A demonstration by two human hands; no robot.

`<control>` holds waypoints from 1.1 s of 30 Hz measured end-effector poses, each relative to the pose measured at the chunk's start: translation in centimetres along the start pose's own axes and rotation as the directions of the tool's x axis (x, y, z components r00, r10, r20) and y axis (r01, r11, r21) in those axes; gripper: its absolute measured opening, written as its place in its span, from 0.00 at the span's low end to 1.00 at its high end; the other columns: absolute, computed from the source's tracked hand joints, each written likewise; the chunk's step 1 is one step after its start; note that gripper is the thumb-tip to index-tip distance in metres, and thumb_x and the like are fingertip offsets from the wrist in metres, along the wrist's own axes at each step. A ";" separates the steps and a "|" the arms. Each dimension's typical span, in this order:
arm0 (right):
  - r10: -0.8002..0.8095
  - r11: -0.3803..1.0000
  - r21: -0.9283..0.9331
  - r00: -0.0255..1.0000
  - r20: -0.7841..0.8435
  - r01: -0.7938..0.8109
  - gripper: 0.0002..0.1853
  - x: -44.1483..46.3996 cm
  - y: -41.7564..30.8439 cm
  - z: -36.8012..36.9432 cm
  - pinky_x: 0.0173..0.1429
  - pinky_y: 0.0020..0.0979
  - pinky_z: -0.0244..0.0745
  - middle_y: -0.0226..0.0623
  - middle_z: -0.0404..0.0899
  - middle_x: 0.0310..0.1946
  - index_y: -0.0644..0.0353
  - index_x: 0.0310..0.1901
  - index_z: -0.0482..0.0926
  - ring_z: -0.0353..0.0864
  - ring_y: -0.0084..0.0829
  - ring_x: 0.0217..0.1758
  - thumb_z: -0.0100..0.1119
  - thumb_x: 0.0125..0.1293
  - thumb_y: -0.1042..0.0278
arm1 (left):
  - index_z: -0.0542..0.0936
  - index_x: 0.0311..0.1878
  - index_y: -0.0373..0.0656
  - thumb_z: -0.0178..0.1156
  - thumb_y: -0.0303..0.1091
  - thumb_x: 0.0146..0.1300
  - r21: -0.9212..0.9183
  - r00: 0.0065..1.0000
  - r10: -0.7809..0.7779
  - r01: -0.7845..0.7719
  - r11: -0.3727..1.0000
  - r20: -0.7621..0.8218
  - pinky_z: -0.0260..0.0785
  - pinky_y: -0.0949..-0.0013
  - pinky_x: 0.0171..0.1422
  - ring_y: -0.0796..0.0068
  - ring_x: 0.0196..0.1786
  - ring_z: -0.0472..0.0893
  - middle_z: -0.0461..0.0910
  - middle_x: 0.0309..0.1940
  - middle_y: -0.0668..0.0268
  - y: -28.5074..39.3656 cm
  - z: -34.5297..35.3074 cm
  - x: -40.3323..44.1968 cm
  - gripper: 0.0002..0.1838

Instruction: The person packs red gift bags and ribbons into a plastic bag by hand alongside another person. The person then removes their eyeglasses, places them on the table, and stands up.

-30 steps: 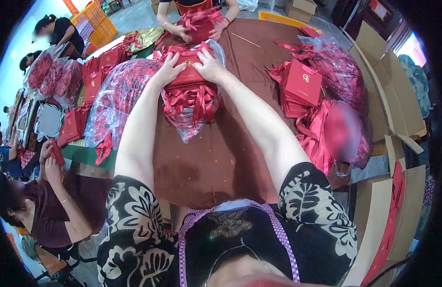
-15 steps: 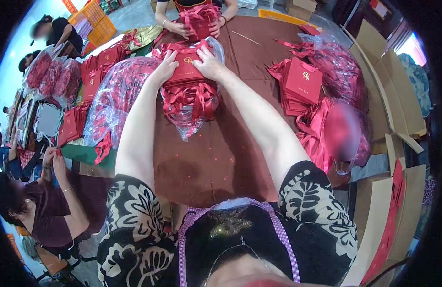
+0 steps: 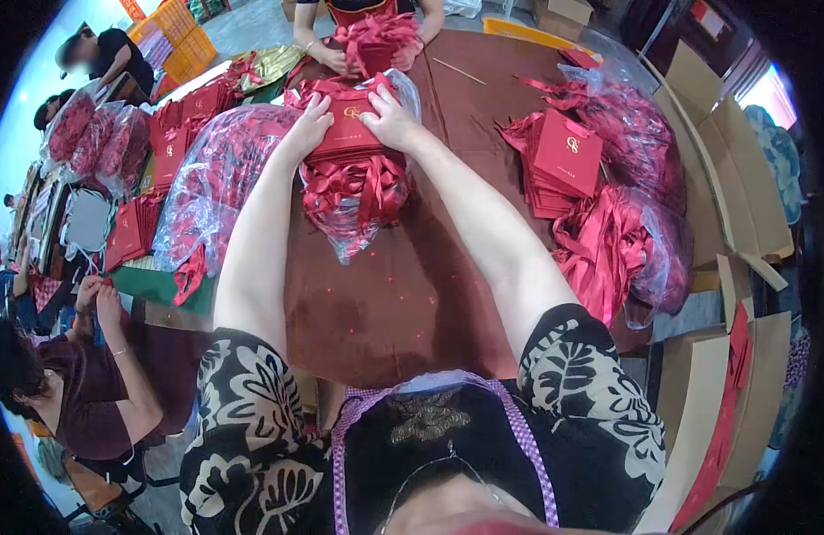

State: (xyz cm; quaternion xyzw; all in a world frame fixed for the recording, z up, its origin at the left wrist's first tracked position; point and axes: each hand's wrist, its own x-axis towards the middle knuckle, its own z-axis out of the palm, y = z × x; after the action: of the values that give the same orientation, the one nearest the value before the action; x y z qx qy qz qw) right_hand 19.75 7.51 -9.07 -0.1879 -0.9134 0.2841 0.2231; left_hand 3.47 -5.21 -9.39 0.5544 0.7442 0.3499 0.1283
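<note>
Right at the centre of things, the red stack [image 3: 348, 135] of flat bags, gold lettering up, sits on the brown-covered surface [image 3: 367, 330], and both hands are on it! The left hand [image 3: 310, 132] is at its left edge, partly open, fingers reaching away over the side; the right hand [image 3: 392, 123] mirrors it at the right edge, partly open too, thumb in over the top bag. Both make contact, but whether any fingertips curl underneath, I cannot tell.

Look just on the near side of the stack: red ribbons [image 3: 369, 189] spill out in loops, with crumpled clear plastic [image 3: 351, 245] below them. Beyond the stack, another person's hands [image 3: 405, 55] are around a red bundle [image 3: 372, 58] of their own. Left of the stack, a bulging plastic bag [image 3: 229, 165] shows red through its film; well to the right, a second pile [image 3: 568, 156] leans a little unevenly, with loose ribbons [image 3: 599, 250] on its near side.

And how far along? The bags in the stack look gathered and fairly well lined up, so that part seems done. The ribbons hang untidy, so they look unsorted, and the pile off to the stack's right looks less square. The full count is anybody's guess from here!
</note>
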 end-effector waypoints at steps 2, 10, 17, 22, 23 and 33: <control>0.001 1.000 0.002 1.000 -0.005 -0.001 0.34 0.0 0.1 0.0 0.68 0.36 0.51 0.57 0.45 0.65 0.67 0.61 0.58 0.53 0.48 0.66 0.45 0.59 0.50 | 0.58 0.63 0.34 0.46 0.35 0.62 0.074 0.998 0.030 -0.034 0.997 0.047 0.38 0.67 0.71 0.57 0.71 0.42 0.43 0.67 0.46 0.7 -0.1 -0.2 0.27; -0.032 0.999 -0.015 0.999 -0.018 0.031 0.34 0.2 0.3 0.3 0.68 0.35 0.51 0.60 0.46 0.64 0.69 0.60 0.58 0.53 0.48 0.67 0.45 0.58 0.51 | 0.57 0.63 0.34 0.43 0.34 0.62 -0.150 0.996 -0.073 0.065 0.987 -0.048 0.38 0.66 0.71 0.57 0.71 0.42 0.43 0.67 0.46 0.6 0.5 -0.2 0.26; -0.046 0.999 -0.018 0.999 -0.021 0.045 0.34 0.4 0.6 0.4 0.68 0.35 0.51 0.60 0.46 0.64 0.69 0.60 0.59 0.54 0.48 0.66 0.45 0.58 0.51 | 0.57 0.64 0.35 0.43 0.34 0.62 -0.131 0.996 -0.086 0.084 0.988 -0.009 0.38 0.67 0.71 0.58 0.71 0.41 0.41 0.68 0.47 1.2 0.2 -0.3 0.27; -0.004 1.000 -0.017 1.000 -0.015 0.004 0.34 0.3 0.4 0.2 0.67 0.35 0.52 0.58 0.47 0.64 0.68 0.60 0.59 0.55 0.48 0.66 0.45 0.59 0.50 | 0.57 0.64 0.35 0.44 0.34 0.62 -0.170 0.996 -0.084 0.077 0.982 -0.036 0.38 0.68 0.71 0.59 0.71 0.41 0.40 0.68 0.48 0.7 0.3 -0.1 0.27; -0.005 1.000 -0.017 1.000 -0.016 0.004 0.34 0.3 0.4 0.3 0.67 0.35 0.52 0.58 0.47 0.64 0.68 0.60 0.59 0.55 0.48 0.66 0.45 0.59 0.50 | 0.57 0.64 0.35 0.44 0.34 0.62 -0.170 0.996 -0.083 0.076 0.983 -0.037 0.38 0.68 0.71 0.59 0.71 0.41 0.40 0.68 0.48 0.7 0.3 -0.1 0.27; -0.034 0.999 -0.035 0.999 -0.018 0.034 0.33 0.4 0.5 0.3 0.67 0.35 0.52 0.58 0.47 0.64 0.68 0.60 0.60 0.55 0.47 0.66 0.45 0.59 0.50 | 0.57 0.64 0.34 0.43 0.34 0.62 -0.126 0.998 -0.050 0.046 0.991 -0.027 0.40 0.67 0.70 0.57 0.71 0.41 0.40 0.68 0.45 0.1 0.3 0.2 0.27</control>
State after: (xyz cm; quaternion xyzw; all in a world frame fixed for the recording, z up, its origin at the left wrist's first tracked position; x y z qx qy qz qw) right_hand 19.40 7.96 -9.49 -0.1788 -0.9191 0.2628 0.2329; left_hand 3.61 -4.87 -9.49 0.5218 0.7357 0.4011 0.1601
